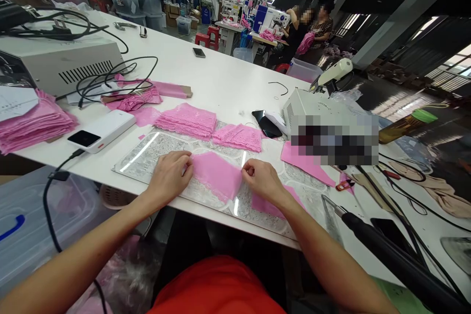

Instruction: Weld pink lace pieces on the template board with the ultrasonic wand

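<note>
A thin pink fabric piece (218,172) with a scalloped lower edge stretches between my hands over a clear, marked plate (138,164). My left hand (171,172) pinches its left corner, fingers curled. At the opposite corner, my right hand (262,176) pinches the cloth between thumb and forefinger. Just behind lie a stack of pink lace pieces (186,120) and a smaller pink lace pile (237,138). Another pink piece (268,205) lies partly under my right wrist. To the right rests a flat pink sheet (307,163).
A black-handled hot tool (379,240) with a metal tip lies at right, near a boxy machine (324,113). A white power bank (105,130) and a tall pink fabric stack (33,122) are at left. Cables cross both sides. People sit at sewing machines (272,19) beyond.
</note>
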### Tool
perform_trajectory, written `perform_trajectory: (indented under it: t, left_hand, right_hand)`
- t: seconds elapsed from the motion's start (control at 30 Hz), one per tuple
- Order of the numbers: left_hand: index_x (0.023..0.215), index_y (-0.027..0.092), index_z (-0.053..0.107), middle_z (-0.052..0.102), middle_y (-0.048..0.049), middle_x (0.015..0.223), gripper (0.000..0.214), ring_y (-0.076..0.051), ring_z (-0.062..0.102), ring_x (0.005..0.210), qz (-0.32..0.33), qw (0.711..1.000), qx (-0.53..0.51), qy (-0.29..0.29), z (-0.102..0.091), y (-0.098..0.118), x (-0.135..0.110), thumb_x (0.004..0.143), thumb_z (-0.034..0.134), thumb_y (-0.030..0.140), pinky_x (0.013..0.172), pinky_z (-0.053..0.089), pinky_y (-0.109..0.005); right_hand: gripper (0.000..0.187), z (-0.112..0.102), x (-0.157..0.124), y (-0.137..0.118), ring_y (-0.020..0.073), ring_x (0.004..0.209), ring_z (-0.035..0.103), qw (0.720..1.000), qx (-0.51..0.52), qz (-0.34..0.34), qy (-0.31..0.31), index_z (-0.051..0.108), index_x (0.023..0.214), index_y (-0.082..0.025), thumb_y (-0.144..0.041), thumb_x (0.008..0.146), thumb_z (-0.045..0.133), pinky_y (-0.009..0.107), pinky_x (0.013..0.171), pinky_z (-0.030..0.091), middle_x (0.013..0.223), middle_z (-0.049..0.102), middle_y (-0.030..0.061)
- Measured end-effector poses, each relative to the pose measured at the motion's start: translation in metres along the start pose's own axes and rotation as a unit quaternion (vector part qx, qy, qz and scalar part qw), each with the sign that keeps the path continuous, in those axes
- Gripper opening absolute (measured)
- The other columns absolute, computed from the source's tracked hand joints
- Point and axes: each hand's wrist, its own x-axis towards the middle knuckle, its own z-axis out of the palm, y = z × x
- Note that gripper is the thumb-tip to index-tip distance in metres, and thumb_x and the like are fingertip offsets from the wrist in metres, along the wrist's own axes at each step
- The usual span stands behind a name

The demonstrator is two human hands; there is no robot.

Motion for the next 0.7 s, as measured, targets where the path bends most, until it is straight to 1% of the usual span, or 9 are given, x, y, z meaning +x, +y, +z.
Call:
perform_trajectory:
  t: [0.13,0.23,0.3,0.37,0.43,0.5,0.57,0.6,0.7]
  left_hand:
    - [0.074,0.018,0.060,0.068,-0.0130,0.112,0.021,-0.031,0.062,0.106,-0.003,0.999,0.034,0.002,-0.004,-0.004,0.003,0.085,0.043,0.025,0.087,0.045,-0.047]
    - [0.087,0.017,0.065,0.067,-0.0145,0.115,0.026,-0.031,0.062,0.107,0.018,0.998,0.043,0.031,-0.002,-0.006,0.003,0.089,0.041,0.028,0.089,0.044,-0.048]
    - [0.101,0.018,0.067,0.065,-0.0131,0.122,0.031,-0.029,0.061,0.111,0.081,0.996,0.018,0.039,0.001,-0.006,0.003,0.092,0.040,0.030,0.096,0.041,-0.048]
    - [0.108,0.022,0.068,0.062,-0.0096,0.129,0.034,-0.029,0.058,0.118,0.150,0.988,-0.006,0.020,0.005,-0.008,0.003,0.093,0.039,0.031,0.104,0.035,-0.051]
    - [0.107,0.024,0.070,0.062,-0.0086,0.130,0.034,-0.030,0.056,0.122,0.171,0.985,-0.005,0.003,0.009,-0.008,0.005,0.094,0.040,0.033,0.109,0.029,-0.055]
    - [0.105,0.024,0.072,0.063,-0.0097,0.128,0.034,-0.032,0.055,0.122,0.161,0.987,0.001,0.003,0.010,-0.006,0.009,0.093,0.041,0.034,0.109,0.028,-0.057]
    - [0.107,0.023,0.071,0.063,-0.0096,0.128,0.033,-0.031,0.055,0.123,0.172,0.985,-0.019,-0.009,0.010,0.005,0.013,0.093,0.043,0.032,0.111,0.027,-0.057]
    - [0.110,0.024,0.070,0.062,-0.0089,0.129,0.033,-0.030,0.054,0.125,0.189,0.981,-0.039,-0.029,0.011,0.014,0.015,0.093,0.043,0.030,0.112,0.025,-0.057]
    - [0.123,0.027,0.064,0.059,-0.0077,0.134,0.035,-0.028,0.048,0.131,0.257,0.954,-0.096,-0.117,0.018,0.049,0.018,0.095,0.043,0.028,0.115,0.017,-0.059]
  right_hand:
    - [0.013,-0.006,0.003,-0.001,0.0116,0.058,0.053,1.000,0.001,0.004,-0.017,0.061,0.071,-0.020,-0.017,0.078,0.051,0.024,0.054,0.035,0.066,0.064,-0.0003]
    - [0.014,-0.014,-0.003,0.016,0.0123,0.063,0.057,0.999,0.022,0.004,0.029,0.064,0.077,-0.020,-0.018,0.079,0.051,0.026,0.058,0.039,0.071,0.067,0.0001]
    - [0.015,-0.019,-0.015,0.033,0.0126,0.064,0.058,0.997,0.041,0.000,0.072,0.066,0.079,-0.020,-0.019,0.081,0.051,0.027,0.060,0.042,0.074,0.068,0.0004]
    - [0.016,-0.021,-0.033,0.050,0.0132,0.067,0.060,0.993,0.060,-0.016,0.098,0.067,0.082,-0.020,-0.019,0.082,0.052,0.027,0.063,0.046,0.078,0.069,0.0016]
    - [0.018,-0.021,-0.052,0.064,0.0149,0.076,0.063,0.991,0.062,-0.049,0.110,0.069,0.088,-0.021,-0.018,0.084,0.051,0.028,0.068,0.051,0.085,0.070,0.0035]
    - [0.020,-0.020,-0.071,0.076,0.0170,0.085,0.064,0.986,0.034,-0.086,0.136,0.069,0.095,-0.022,-0.017,0.085,0.052,0.032,0.076,0.054,0.091,0.069,0.0052]
    - [0.021,-0.018,-0.088,0.085,0.0184,0.090,0.063,0.979,0.001,-0.106,0.172,0.068,0.098,-0.022,-0.016,0.085,0.052,0.035,0.081,0.055,0.094,0.069,0.0060]
    - [0.022,-0.018,-0.096,0.089,0.0188,0.091,0.063,0.976,-0.012,-0.108,0.187,0.067,0.100,-0.023,-0.016,0.085,0.052,0.036,0.082,0.055,0.094,0.069,0.0061]
    - [0.025,-0.017,-0.116,0.101,0.0198,0.093,0.063,0.970,-0.038,-0.093,0.221,0.066,0.104,-0.024,-0.015,0.085,0.052,0.039,0.084,0.055,0.097,0.068,0.0062]
